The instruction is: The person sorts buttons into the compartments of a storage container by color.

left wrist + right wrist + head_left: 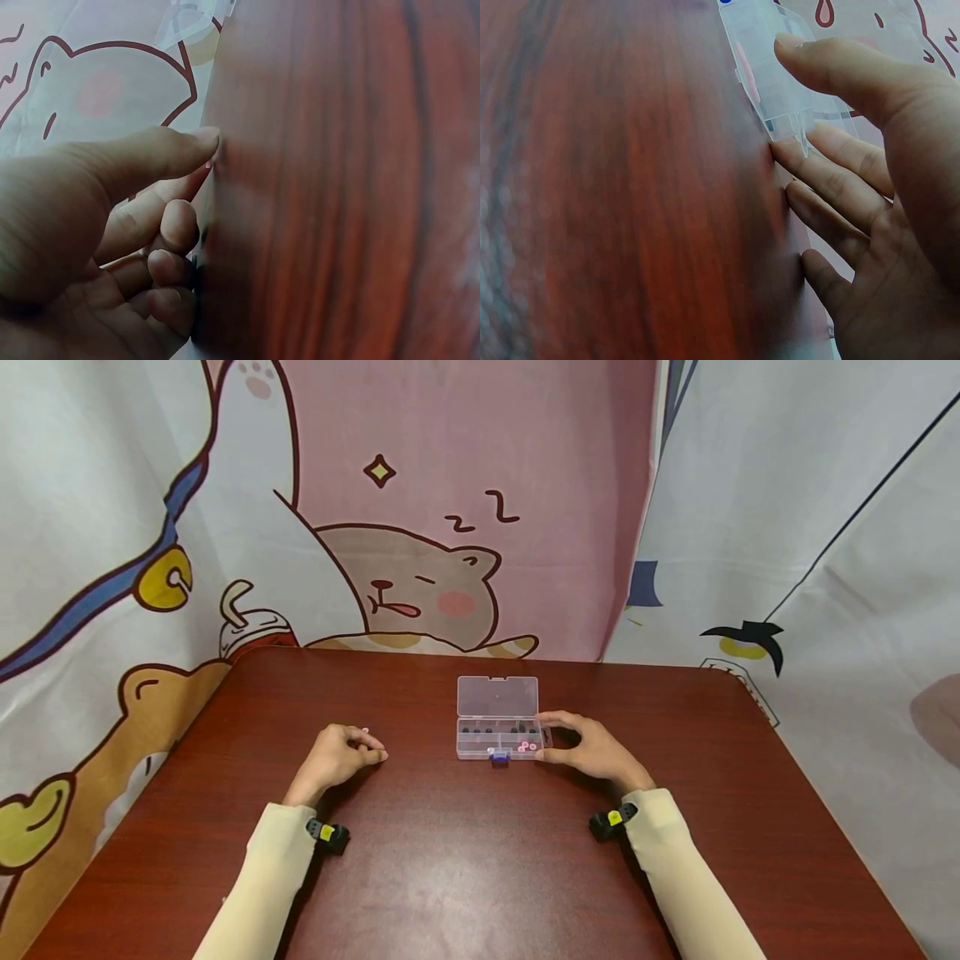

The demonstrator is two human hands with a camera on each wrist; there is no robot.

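A clear plastic compartment box point(498, 750) stands on the table with its lid point(498, 697) raised at the back. Several pink rings point(527, 747) lie in its front right part, and small dark pieces point(517, 729) in the back row. My right hand point(592, 750) holds the box's right end, thumb at the front and fingers behind. Left of the box, my left hand point(337, 762) is low over the table, fingers curled, thumb and index tips close together. A tiny pink bit point(208, 164) shows between those tips; I cannot tell whether they pinch it.
The brown wooden table point(457, 868) ends at the back against a printed curtain point(480, 460). A small pink piece point(365, 730) shows just past my left index finger. A blue latch point(499, 760) juts from the box's front.
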